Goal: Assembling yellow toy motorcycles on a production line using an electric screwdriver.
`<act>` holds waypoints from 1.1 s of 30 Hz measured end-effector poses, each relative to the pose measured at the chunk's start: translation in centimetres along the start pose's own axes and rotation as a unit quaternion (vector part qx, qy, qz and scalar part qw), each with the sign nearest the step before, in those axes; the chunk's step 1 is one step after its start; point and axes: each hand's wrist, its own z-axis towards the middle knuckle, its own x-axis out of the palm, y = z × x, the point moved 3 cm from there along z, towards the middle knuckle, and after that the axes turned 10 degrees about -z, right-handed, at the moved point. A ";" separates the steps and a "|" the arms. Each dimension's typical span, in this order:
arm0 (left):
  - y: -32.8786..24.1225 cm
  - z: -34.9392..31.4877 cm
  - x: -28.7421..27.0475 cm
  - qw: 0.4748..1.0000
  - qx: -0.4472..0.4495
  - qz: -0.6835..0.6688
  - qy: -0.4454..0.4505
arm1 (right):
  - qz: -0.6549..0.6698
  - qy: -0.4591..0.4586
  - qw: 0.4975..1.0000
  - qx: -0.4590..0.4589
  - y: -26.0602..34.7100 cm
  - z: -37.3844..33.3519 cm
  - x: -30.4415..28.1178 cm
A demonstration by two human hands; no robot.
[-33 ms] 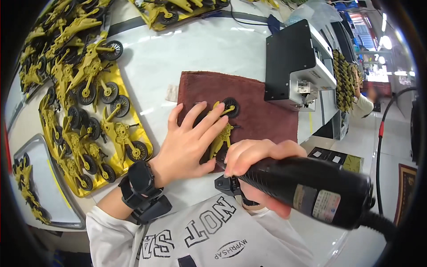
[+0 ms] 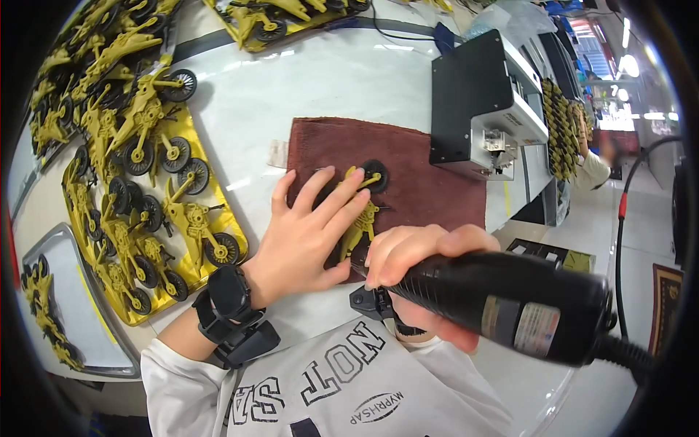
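Handheld power tool point(image 2: 502, 306) swings rear slightly forward; I grip it in right hand point(image 2: 419, 249). Yellow model motorcycle point(image 2: 357, 237) lies fore-aft, partly under nearer left hand point(image 2: 300, 237), fingers spread.

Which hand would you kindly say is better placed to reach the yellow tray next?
Left, I'd judge: the left hand lies nearer the yellow tray, spread over a yellow model motorcycle, while the right hand is wrapped around a black corded power tool.

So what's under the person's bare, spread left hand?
A mustard-yellow toy motorcycle, its round black wheel showing, on a dark-red rectangular cloth; whatever the left hand covers can't be seen.
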 end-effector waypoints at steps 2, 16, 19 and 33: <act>0.2 -0.3 -0.2 1.000 -0.029 -0.011 0.002 | 0.005 -0.035 0.999 -0.034 1.0 -0.4 0.0; -0.3 0.2 -0.2 1.000 -0.021 -0.018 0.013 | -0.306 -0.452 0.837 -0.037 4.1 6.0 -17.9; -0.3 0.2 -0.2 1.000 -0.022 -0.020 0.007 | -0.303 -0.425 0.853 -0.021 4.1 5.3 -16.8; -0.2 0.3 -0.3 1.000 -0.023 -0.020 0.008 | -0.076 -0.041 0.992 -0.088 4.4 -2.3 -2.7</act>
